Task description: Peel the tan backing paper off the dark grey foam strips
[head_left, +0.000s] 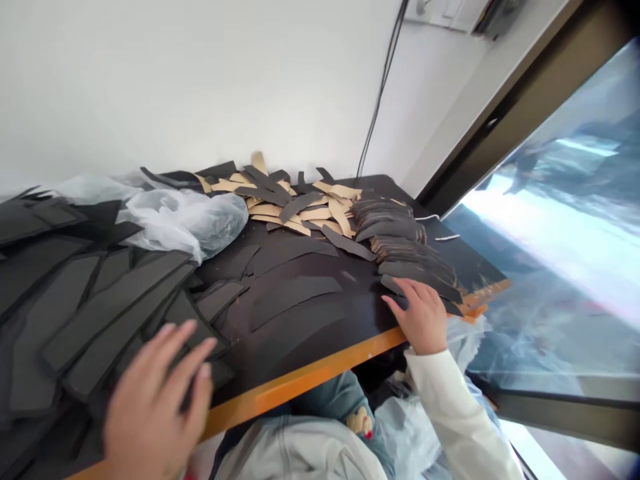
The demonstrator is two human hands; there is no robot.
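Note:
My left hand [160, 400] hovers with spread fingers over the near edge of a heap of dark grey, flat pieces [125, 307] at the left. On the right, my right hand [423, 317] rests on a dark curved strip at the near end of a row of stacked dark strips [413, 250]; whether its fingers grip the strip cannot be made out. Between my hands, a few dark curved pieces [295, 293] lie flat on the black tabletop. Behind them is a loose pile of tan and dark curved strips [295, 203].
A crumpled clear plastic bag [190, 220] lies at the back left, by the white wall [200, 80]. An orange edge [300, 381] runs along the table's front. A glass panel [560, 267] stands at the right. Plastic bags [410, 433] hang below the table.

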